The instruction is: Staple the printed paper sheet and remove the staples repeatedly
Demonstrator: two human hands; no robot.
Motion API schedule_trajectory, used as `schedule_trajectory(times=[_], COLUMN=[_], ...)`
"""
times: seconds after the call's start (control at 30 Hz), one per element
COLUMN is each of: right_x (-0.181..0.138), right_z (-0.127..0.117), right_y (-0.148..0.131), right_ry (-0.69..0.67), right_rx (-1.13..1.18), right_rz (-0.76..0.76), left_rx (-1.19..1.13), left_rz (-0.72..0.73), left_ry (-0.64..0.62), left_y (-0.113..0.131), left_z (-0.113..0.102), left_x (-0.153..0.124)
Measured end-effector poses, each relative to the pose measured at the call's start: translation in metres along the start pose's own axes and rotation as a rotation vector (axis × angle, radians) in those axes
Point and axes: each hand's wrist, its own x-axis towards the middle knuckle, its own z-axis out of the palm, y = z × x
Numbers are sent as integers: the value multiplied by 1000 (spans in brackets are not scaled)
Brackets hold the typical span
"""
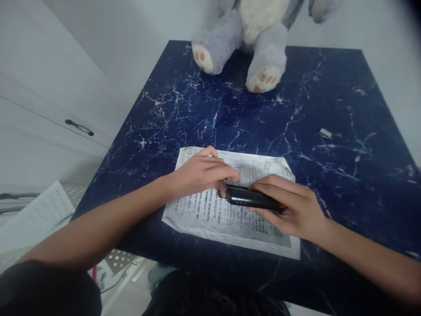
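A printed sheet of paper (210,210) lies on the dark blue marbled table (329,109), near its front edge. My right hand (292,206) is wrapped round a black stapler-like tool with an orange end (250,198), held flat over the sheet. My left hand (200,173) rests on the paper with its fingers together, fingertips touching the tool's left end and pressing the sheet down.
A grey and cream plush toy (253,39) sits at the table's far edge, paws toward me. A small white scrap (325,132) lies to the right. White cabinet drawers with a dark handle (79,127) stand on the left, and a perforated white rack (49,206) below.
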Motion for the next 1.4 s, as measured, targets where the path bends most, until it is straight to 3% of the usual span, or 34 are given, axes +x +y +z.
schedule_trajectory(times=[0.2, 0.33, 0.47, 0.57, 0.7, 0.8, 0.87, 0.93, 1.03, 1.13, 1.27, 1.4], right_x=[5, 3, 0, 5, 11, 10, 6, 4, 7, 14, 2, -57], right_z=[4, 9, 11, -9, -64, -89, -84, -62, -23, -3, -13, -44], right_y=[4, 2, -9, -23, -31, -29, -30, -35, -46, -51, -50, -44], right_ry=[-45, -30, -62, -40, 45, 136, 187, 186, 58, -89, -152, -61], right_rx=[6, -139, -324, -299, -293, -291, -273, -239, -162, -159, -202, -285], right_rz=[28, -6, -44, 65, 347, 432, 444, 420, 327, 293, 348, 531], left_rx=[62, 39, 178, 334, 429, 458, 479, 491, 483, 444, 361, 290], left_rz=[50, -4, -128, -192, -223, -263, -268, -260, -243, -231, -224, -239], left_ry=[27, 53, 188, 194, 130, 120, 128, 126, 141, 269, 473, 501], left_y=[-4, -12, -19, -19, -13, -9, -10, -12, -12, -10, -7, -9], left_z=[-1, -9, -6, 0, 1, 0, 1, 3, 4, -2, -11, -12], left_x=[1, 0, -2, -2, -1, 0, 0, 0, 1, 0, -2, -4])
